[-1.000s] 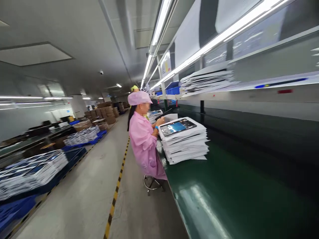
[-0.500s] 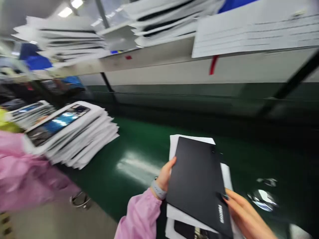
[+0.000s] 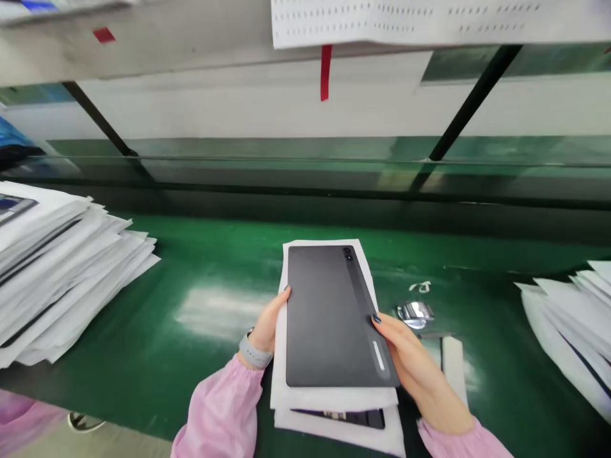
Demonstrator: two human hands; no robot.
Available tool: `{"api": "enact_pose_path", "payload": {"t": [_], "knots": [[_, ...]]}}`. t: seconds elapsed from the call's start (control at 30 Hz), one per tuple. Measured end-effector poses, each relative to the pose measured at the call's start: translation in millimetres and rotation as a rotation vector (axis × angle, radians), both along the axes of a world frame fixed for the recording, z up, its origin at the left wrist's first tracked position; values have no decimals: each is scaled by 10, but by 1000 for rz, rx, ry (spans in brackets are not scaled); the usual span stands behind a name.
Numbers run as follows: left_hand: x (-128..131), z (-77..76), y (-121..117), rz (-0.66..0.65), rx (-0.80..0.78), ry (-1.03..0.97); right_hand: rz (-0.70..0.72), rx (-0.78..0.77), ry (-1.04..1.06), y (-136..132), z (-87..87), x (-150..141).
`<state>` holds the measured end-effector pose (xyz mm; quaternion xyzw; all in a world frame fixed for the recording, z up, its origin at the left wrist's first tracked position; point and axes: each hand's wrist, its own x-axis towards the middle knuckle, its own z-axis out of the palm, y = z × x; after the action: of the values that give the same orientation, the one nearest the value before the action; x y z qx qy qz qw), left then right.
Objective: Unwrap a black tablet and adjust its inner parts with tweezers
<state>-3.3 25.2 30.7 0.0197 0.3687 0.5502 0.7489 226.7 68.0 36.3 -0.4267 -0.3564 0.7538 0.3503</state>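
- Holding a dark gray tablet (image 3: 334,318) between them, the left hand (image 3: 265,327) grips its left edge and the right hand (image 3: 415,362) its lower right edge. Each hand is closed on the tablet with a thumb at the rim; the other fingers are mostly hidden.
- The tablet lies back side up over a white sheet (image 3: 334,399), in front of the person, with two round camera lenses (image 3: 348,254) near its top right corner and a pale label (image 3: 379,355) low on the right.
- Below that sheet, nearer the person, a second white sheet (image 3: 329,430) sticks out with a black part (image 3: 367,418) on it, partly covered.
- A gray wristband (image 3: 255,352) circles the left wrist, and both arms wear pink sleeves (image 3: 219,407).
- Right of the tablet, on the green table (image 3: 214,267), sit a shiny metal object (image 3: 415,313), a small curled white scrap (image 3: 420,287) just beyond it, and a pale flat strip (image 3: 454,366) partly behind the right hand.
- A tall paper stack (image 3: 76,273) stands at the left, with dark edges between its layers; another stack (image 3: 573,324) is cut off at the right.
- Above, a printed page (image 3: 405,19) hangs over the front of a shelf (image 3: 191,38), with red tape (image 3: 325,73) below it.
- Pink cloth (image 3: 28,423) shows at the lower left corner.
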Motion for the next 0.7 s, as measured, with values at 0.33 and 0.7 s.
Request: {"api": "enact_pose_path", "payload": {"t": [0.33,0.7], "knots": [[-72,22,52,-16,-152,13,-38,54,-46,-24,-26,-10],[-82,83,88,21,-208,-5,-99,48,185,25,2,50]]}}
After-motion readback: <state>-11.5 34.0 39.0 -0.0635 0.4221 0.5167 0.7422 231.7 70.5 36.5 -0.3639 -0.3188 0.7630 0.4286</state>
